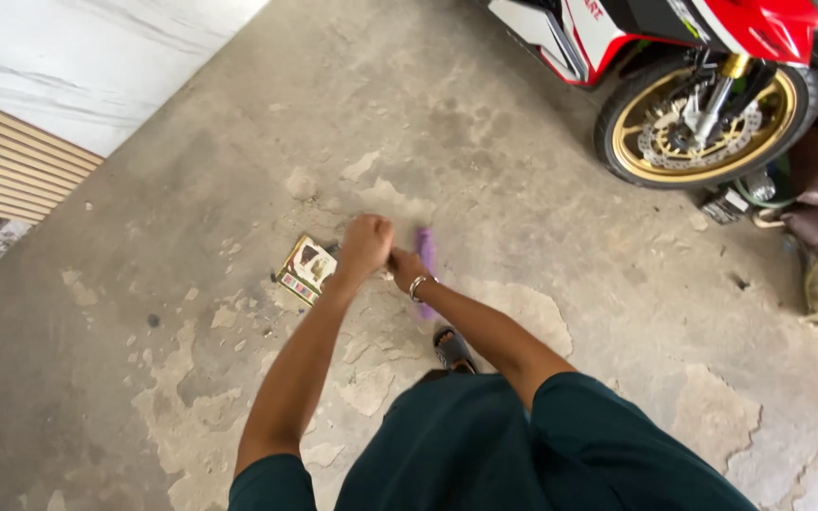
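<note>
Both hands are closed on one purple handle; our left hand grips beside our right hand, probably for firmer control; it points down at the concrete floor, near a flat printed packet.

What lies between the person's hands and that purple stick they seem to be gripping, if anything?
Nothing visible. The left hand and right hand are closed together around the purple handle, which is blurred. A flattened printed packet lies on the concrete floor just left of the hands, not between them and the handle.
</note>
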